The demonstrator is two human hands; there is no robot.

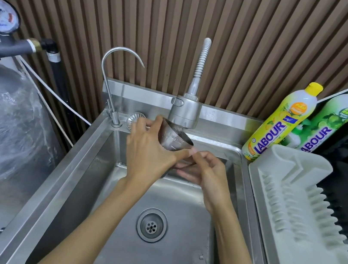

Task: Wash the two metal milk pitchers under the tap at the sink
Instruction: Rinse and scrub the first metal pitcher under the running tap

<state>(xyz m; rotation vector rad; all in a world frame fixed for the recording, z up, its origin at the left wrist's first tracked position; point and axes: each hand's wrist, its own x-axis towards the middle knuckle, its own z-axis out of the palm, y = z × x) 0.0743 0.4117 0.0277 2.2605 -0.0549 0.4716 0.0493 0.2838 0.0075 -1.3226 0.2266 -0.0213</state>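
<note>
The left hand (150, 151) and right hand (205, 172) clasp one metal milk pitcher (174, 141) between them, tilted, mouth just under the spray tap (185, 111) above the hands. Rotating it slowly should rinse every inner wall.

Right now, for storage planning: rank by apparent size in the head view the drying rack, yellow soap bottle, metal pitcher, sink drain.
1. drying rack
2. yellow soap bottle
3. metal pitcher and sink drain: look alike, unranked.
</note>
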